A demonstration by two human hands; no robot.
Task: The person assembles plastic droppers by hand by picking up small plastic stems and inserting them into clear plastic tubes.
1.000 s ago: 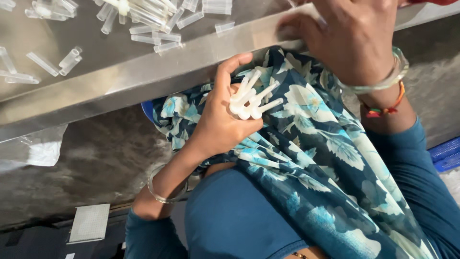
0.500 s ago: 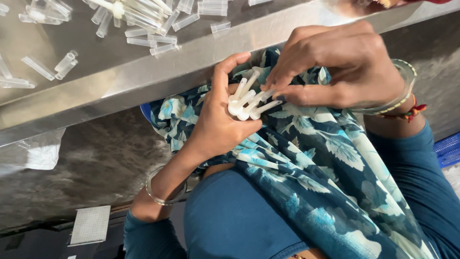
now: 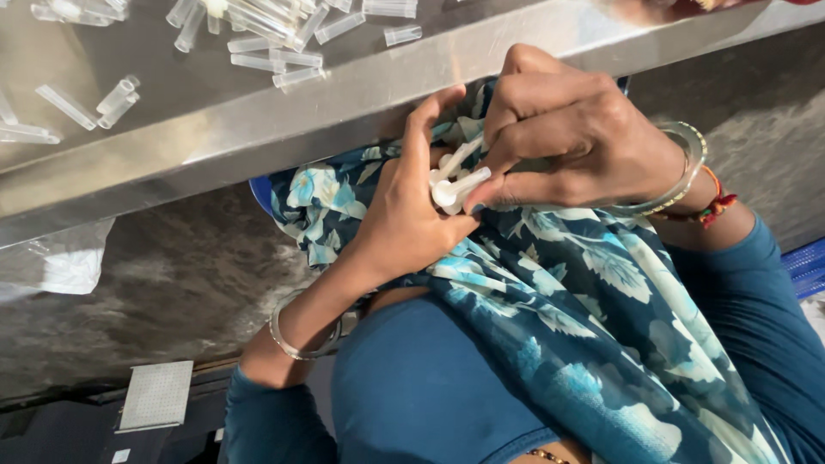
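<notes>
Single head-worn view: looks steeply down from close above onto lap and both hands, the steel worktop [image 3: 284, 120] edge crossing the top, floor at lower left.

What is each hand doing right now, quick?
Left hand: closed around a bunch of small white plastic pieces.
Right hand: fingers pinched on one white piece in that bunch.
</notes>
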